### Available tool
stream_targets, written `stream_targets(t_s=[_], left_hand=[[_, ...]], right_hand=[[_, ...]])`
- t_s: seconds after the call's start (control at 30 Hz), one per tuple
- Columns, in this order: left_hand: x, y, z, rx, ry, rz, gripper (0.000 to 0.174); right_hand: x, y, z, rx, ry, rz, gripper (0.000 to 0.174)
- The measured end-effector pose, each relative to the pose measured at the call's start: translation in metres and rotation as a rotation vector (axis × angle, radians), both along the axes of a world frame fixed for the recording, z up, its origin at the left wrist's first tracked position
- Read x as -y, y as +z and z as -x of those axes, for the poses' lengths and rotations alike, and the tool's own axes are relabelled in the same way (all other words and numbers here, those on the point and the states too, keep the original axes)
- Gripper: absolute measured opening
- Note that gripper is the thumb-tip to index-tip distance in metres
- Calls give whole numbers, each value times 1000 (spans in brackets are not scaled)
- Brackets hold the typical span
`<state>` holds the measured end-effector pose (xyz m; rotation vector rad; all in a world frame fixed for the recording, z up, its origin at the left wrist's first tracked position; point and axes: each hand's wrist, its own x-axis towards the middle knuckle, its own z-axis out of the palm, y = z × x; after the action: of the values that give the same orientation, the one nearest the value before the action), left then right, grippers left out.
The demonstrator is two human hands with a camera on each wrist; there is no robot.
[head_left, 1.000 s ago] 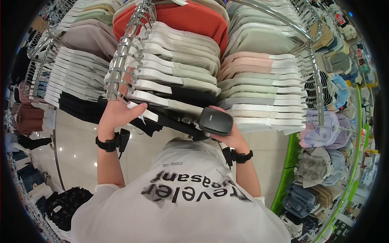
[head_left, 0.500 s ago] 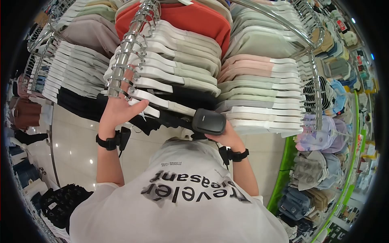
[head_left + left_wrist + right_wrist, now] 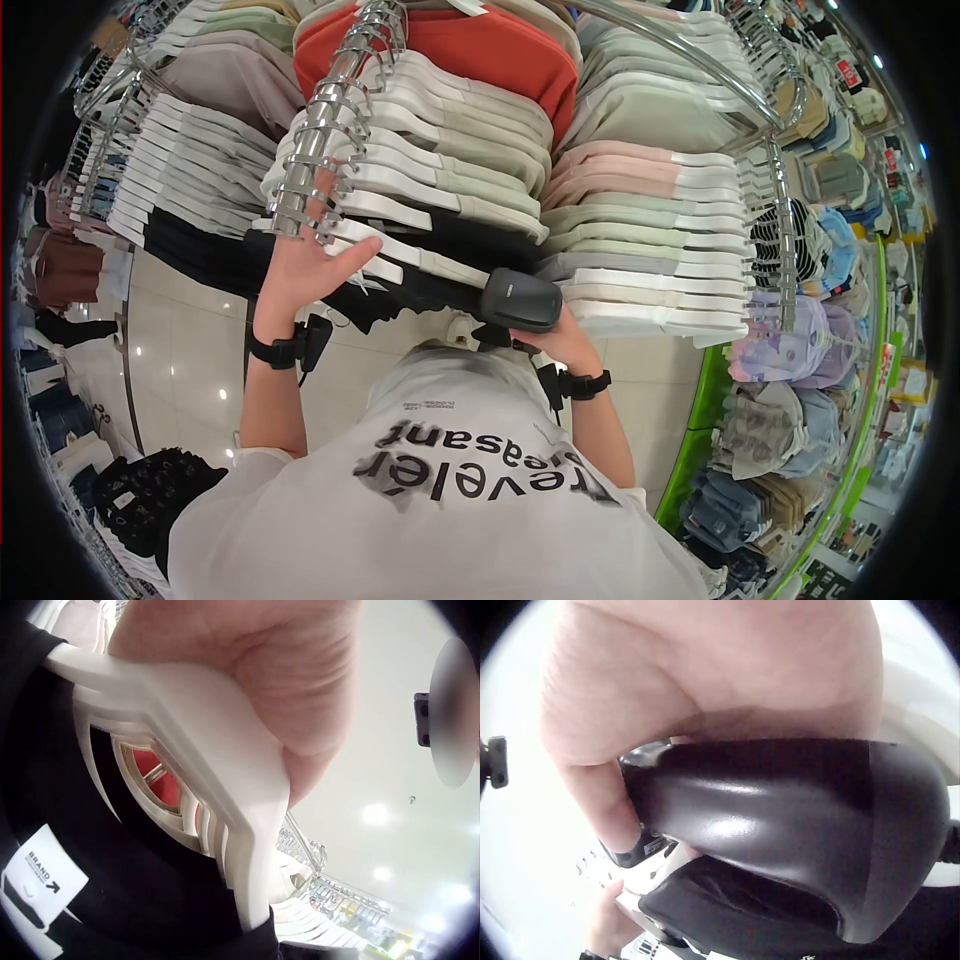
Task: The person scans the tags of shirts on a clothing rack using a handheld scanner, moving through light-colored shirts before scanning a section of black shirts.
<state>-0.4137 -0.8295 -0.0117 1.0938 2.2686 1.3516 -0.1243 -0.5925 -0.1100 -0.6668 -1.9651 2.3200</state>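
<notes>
Clamping glossy black scanner [image 3: 520, 298] in right hand [image 3: 562, 342] | left hand [image 3: 300, 268] splayed on smooth white hangers [image 3: 425, 257]

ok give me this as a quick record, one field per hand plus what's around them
place: clothing rack hung with shirts, over a glossy tiled floor
left hand: fingers straight, pressed against the white hangers at the near end of the rail
right hand: grips a black scanner close to the same hangers
nearest garments: black shirts, one with a white tag
further along: pale shirts, then a red shirt
</notes>
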Motion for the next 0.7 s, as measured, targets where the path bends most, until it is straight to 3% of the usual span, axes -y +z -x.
stream_targets(t_s=[0.13, 0.2, 0.23, 0.33, 0.7], left_hand=[[-11, -9, -13, -69, 158, -63, 89], [-22, 1, -30, 34, 417, -86, 79], [-25, 1, -34, -59, 449, -110, 75], [-28, -1, -39, -100, 502, 29, 84], [-23, -2, -31, -175, 432, 50, 87]], right_hand=[[1, -6, -4, -6, -30, 16, 52], [3, -5, -5, -39, -37, -8, 52], [4, -5, -5, -72, -37, -34, 53], [4, -11, -6, -54, -31, -6, 53], [8, -1, -5, -116, 8, -13, 47]])
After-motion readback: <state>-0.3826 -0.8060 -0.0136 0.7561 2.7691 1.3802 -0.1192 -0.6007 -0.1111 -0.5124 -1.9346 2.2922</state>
